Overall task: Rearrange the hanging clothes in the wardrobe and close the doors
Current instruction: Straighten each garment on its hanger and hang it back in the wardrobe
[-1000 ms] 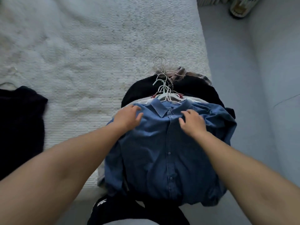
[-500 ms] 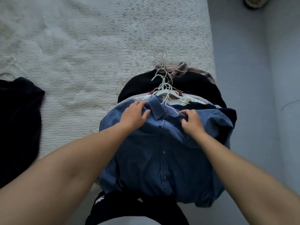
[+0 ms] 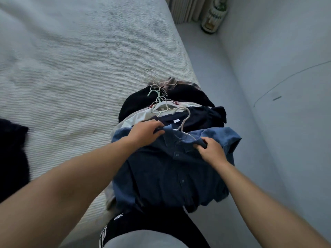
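a: two hands we have on the blue denim shirt (image 3: 172, 169). our left hand (image 3: 145, 134) curls its fingers round the left side of the collar, and our right hand (image 3: 210, 149) pinches the right side of the collar between thumb and fingers.

b: and the shirt itself?

a: it lies on top of a pile of clothes at the near right corner of the bed (image 3: 75, 65), its lower part hanging over the bed's edge toward us. a white hanger (image 3: 185, 120) sits in its neck, the hook pointing away from us.

b: what do we see under it?

a: a navy garment (image 3: 198, 117) with a small white label, then a white garment (image 3: 141, 116), then a black garment (image 3: 189, 94), and at the far end a plaid garment (image 3: 172, 81). a cluster of pale hanger hooks (image 3: 157, 93) sticks out past their collars.

b: further out?

a: a dark garment (image 3: 12, 153) lies on the bed's left edge, well apart from the pile. the bed has a pale ribbed cover. to the right are a grey floor (image 3: 206, 56) and a pale wall (image 3: 286, 51), with a bottle (image 3: 214, 17) standing in the far corner beside a white radiator (image 3: 184, 8).
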